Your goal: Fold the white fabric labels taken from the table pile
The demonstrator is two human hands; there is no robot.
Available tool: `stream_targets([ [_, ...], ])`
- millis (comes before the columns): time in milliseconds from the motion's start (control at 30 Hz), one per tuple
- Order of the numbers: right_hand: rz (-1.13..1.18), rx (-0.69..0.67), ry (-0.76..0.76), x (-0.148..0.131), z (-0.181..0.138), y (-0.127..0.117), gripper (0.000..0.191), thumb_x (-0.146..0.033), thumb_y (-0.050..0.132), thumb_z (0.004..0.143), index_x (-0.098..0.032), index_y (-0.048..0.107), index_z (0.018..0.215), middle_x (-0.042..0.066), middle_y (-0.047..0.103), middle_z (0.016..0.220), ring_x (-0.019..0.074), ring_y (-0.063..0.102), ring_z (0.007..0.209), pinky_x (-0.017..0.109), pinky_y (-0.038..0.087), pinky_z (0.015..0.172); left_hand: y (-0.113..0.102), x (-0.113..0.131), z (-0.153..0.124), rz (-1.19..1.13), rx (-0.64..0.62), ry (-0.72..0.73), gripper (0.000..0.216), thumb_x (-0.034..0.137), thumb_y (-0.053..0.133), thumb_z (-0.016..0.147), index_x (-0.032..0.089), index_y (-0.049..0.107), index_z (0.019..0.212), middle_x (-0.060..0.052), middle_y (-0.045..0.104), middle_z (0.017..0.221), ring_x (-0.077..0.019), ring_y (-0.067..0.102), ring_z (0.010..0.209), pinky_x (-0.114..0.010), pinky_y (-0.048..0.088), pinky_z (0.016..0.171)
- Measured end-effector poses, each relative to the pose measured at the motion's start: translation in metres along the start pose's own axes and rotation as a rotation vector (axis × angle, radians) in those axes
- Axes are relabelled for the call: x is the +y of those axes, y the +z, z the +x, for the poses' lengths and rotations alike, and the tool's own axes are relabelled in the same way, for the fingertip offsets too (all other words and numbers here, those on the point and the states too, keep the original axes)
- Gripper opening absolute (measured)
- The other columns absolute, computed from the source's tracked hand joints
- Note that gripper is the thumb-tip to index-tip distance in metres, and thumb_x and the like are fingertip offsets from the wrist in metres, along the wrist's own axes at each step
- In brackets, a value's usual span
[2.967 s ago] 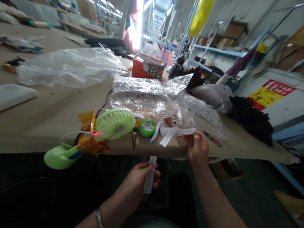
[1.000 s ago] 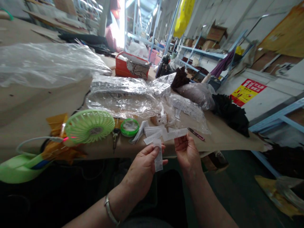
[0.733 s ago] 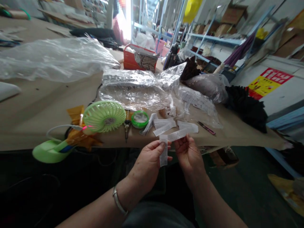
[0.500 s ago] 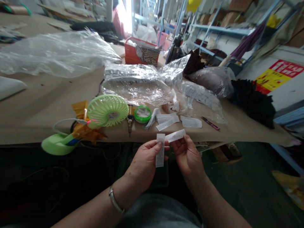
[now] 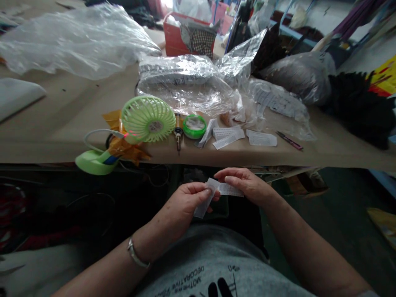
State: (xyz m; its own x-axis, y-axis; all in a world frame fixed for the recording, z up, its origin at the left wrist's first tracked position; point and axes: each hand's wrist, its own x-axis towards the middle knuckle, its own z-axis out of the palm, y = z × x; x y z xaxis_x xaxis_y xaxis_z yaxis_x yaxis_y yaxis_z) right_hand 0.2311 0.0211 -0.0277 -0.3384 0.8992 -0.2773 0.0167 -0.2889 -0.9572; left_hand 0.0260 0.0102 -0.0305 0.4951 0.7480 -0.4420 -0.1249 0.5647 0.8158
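Note:
Just past the table's front edge, my left hand pinches a white paper strip between thumb and fingers, tilted diagonally. A second, printed paper strip sticks out to the right from behind the first, at my left fingertips. My right hand lies over that printed strip with its fingers stretched leftward and the thumb apart from them. Whether the right palm touches the strip is hard to see. On the table ahead lie several printed paper strips and another single slip.
A green fan, a screwdriver-like tool and a green round tub stand near the table's front edge. A pen-like pink and black tool lies right. Clear plastic bags and a red box are behind.
My view has tipped downward. The left strip has tilted from upright to diagonal. My right hand has turned over, from pinching the printed strip's end to reaching flat above it.

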Motion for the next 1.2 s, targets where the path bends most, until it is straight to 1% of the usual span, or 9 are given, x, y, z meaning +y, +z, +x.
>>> stream_targets([
  [100, -0.038, -0.094, 0.05, -0.004, 0.002, 0.006, 0.021, -0.034, 0.07, 0.073, -0.014, 0.069, 0.073, -0.002, 0.063, 0.061, 0.0076, 0.05, 0.053, 0.02, 0.037, 0.053, -0.002, -0.001, -0.002, 0.006, 0.001, -0.006, 0.02, 0.031, 0.066, 0.075, 0.012, 0.073, 0.079, -0.007, 0.069, 0.077, -0.0119, 0.056, 0.063, -0.022, 0.044, 0.06],
  [200, 0.038, -0.032, 0.018, -0.003, 0.003, 0.011, 0.02, -0.031, 0.072, 0.071, -0.014, 0.064, 0.065, -0.004, 0.059, 0.056, 0.006, 0.047, 0.049, 0.019, 0.035, 0.052, -0.004, 0.001, -0.003, -0.038, 0.027, -0.016, 0.019, 0.028, 0.065, 0.076, 0.012, 0.072, 0.081, -0.009, 0.07, 0.081, -0.0138, 0.059, 0.068, -0.024, 0.046, 0.062],
  [367, 0.264, 0.15, -0.038, 0.007, 0.001, 0.022, 0.02, -0.035, 0.069, 0.075, -0.016, 0.062, 0.07, -0.002, 0.063, 0.055, 0.0078, 0.053, 0.049, 0.019, 0.039, 0.051, -0.004, 0.004, -0.004, -0.202, 0.189, -0.062, 0.015, 0.023, 0.06, 0.08, 0.011, 0.069, 0.084, -0.01, 0.069, 0.091, -0.0151, 0.061, 0.071, -0.028, 0.05, 0.066],
  [500, 0.419, 0.201, -0.019, 0.017, -0.001, 0.04, 0.02, -0.034, 0.072, 0.073, -0.016, 0.063, 0.071, -0.001, 0.065, 0.057, 0.0091, 0.057, 0.05, 0.02, 0.044, 0.053, 0.001, -0.001, -0.001, -0.315, 0.201, -0.055, 0.014, 0.019, 0.058, 0.081, 0.011, 0.068, 0.086, -0.011, 0.068, 0.092, -0.0165, 0.063, 0.073, -0.03, 0.05, 0.07],
  [567, 0.465, 0.242, -0.005, 0.024, -0.001, 0.05, 0.02, -0.033, 0.073, 0.071, -0.016, 0.064, 0.073, -0.002, 0.064, 0.057, 0.0093, 0.058, 0.049, 0.021, 0.046, 0.053, 0.005, -0.004, 0.002, -0.361, 0.183, -0.024, 0.014, 0.02, 0.058, 0.081, 0.01, 0.068, 0.084, -0.01, 0.068, 0.086, -0.016, 0.062, 0.07, -0.03, 0.049, 0.07],
  [733, 0.472, 0.308, 0.012, 0.04, 0.0, 0.069, 0.023, -0.037, 0.071, 0.074, -0.016, 0.063, 0.08, -0.002, 0.065, 0.056, 0.0099, 0.059, 0.049, 0.021, 0.047, 0.055, 0.013, -0.014, 0.009, -0.424, 0.161, 0.068, 0.014, 0.021, 0.059, 0.078, 0.011, 0.067, 0.076, -0.003, 0.061, 0.066, -0.0103, 0.053, 0.056, -0.024, 0.042, 0.058],
  [833, 0.47, 0.327, 0.004, 0.043, 0.002, 0.074, 0.024, -0.038, 0.07, 0.075, -0.016, 0.062, 0.082, -0.001, 0.065, 0.057, 0.0106, 0.059, 0.05, 0.022, 0.048, 0.055, 0.015, -0.017, 0.01, -0.443, 0.179, 0.093, 0.011, 0.017, 0.059, 0.076, 0.011, 0.068, 0.077, -0.003, 0.061, 0.069, -0.0095, 0.052, 0.06, -0.023, 0.041, 0.06],
  [967, 0.481, 0.349, 0.019, 0.044, 0.004, 0.077, 0.024, -0.037, 0.07, 0.075, -0.016, 0.06, 0.081, -0.002, 0.065, 0.057, 0.011, 0.06, 0.05, 0.023, 0.048, 0.055, 0.014, -0.017, 0.008, -0.476, 0.213, 0.064, 0.012, 0.018, 0.06, 0.076, 0.011, 0.069, 0.078, -0.004, 0.063, 0.074, -0.0106, 0.053, 0.064, -0.024, 0.043, 0.065],
  [1200, 0.479, 0.37, 0.048, 0.046, 0.007, 0.08, 0.024, -0.036, 0.071, 0.073, -0.016, 0.059, 0.079, -0.001, 0.066, 0.059, 0.0108, 0.06, 0.05, 0.022, 0.048, 0.052, 0.012, -0.018, 0.009, -0.482, 0.221, 0.032, 0.009, 0.019, 0.061, 0.075, 0.013, 0.067, 0.076, -0.001, 0.058, 0.068, -0.011, 0.052, 0.062, -0.025, 0.041, 0.063],
])
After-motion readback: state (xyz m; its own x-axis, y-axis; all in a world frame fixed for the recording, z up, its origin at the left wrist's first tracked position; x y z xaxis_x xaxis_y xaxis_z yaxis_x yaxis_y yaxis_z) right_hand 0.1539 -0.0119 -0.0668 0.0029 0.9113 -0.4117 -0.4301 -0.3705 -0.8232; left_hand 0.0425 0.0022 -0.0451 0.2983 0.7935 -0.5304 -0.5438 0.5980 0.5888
